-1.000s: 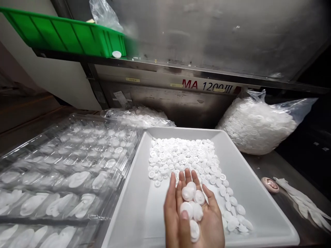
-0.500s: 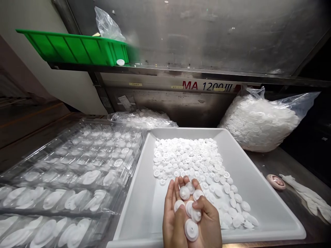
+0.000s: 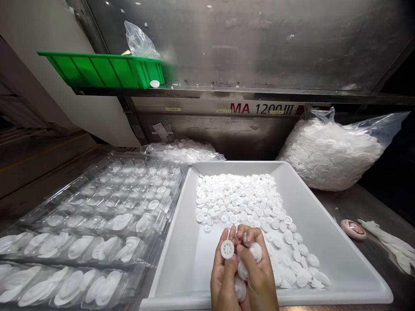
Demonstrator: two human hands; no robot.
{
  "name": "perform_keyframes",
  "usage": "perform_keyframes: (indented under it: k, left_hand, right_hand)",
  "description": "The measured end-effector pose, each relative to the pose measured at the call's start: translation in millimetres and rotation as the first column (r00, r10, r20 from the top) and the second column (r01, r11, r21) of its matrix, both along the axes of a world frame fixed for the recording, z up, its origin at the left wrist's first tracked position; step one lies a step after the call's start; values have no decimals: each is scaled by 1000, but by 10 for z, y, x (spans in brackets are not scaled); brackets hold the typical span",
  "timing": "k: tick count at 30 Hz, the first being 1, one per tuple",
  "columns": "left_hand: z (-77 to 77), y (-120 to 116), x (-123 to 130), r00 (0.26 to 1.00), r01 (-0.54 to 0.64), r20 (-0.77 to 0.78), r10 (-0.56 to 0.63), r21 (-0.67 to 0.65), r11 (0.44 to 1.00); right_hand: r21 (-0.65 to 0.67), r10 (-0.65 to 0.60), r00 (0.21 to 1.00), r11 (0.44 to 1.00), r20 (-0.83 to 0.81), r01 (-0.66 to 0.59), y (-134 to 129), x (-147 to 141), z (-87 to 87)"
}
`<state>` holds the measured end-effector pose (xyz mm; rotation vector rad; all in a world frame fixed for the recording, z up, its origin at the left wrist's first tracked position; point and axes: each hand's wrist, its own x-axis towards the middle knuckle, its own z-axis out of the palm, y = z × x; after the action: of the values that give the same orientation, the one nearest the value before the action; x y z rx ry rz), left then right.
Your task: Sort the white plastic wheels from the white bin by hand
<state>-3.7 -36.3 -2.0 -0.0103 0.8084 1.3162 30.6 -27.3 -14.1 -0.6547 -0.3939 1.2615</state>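
Left hand (image 3: 225,276) — one white disc (image 3: 227,249), spoked face showing, held at the fingers. Right hand (image 3: 257,274), beside the left — several white discs cupped between the two palms. Beneath and beyond them, one pale grey tray (image 3: 197,259), loose white discs massed toward its far side and trailing down its right. To the left, clear compartmented trays (image 3: 129,235) of white pieces. Behind, right, one clear bag (image 3: 333,155), filled. On the ledge, one green bin (image 3: 100,71). At right, one pink oval object (image 3: 353,229) near white gloves (image 3: 391,244).
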Motion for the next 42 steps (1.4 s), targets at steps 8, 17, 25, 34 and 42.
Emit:
perform_keyframes:
  k: [8, 17, 25, 34, 42]
  left_hand:
    - [41, 72, -26, 990, -23, 140, 33, -74, 997]
    - [140, 123, -31, 994, 22, 111, -4, -162, 987]
    - [94, 140, -38, 996, -13, 84, 26, -152, 988]
    - [160, 161, -119, 992, 84, 112, -64, -184, 979]
    - [210, 166, -138, 987, 126, 118, -105, -184, 975]
  right_hand:
    - [-82, -34, 994, 996, -101, 25, 55, 45, -109]
    - [-14, -102, 995, 995, 15, 102, 22, 23, 71]
    - [31, -193, 958, 981, 211, 191, 39, 154, 94]
    - [1, -8, 554, 1000, 833, 13, -127, 421, 1]
    - [-67, 81, 202, 995, 976, -74, -61, 528, -63]
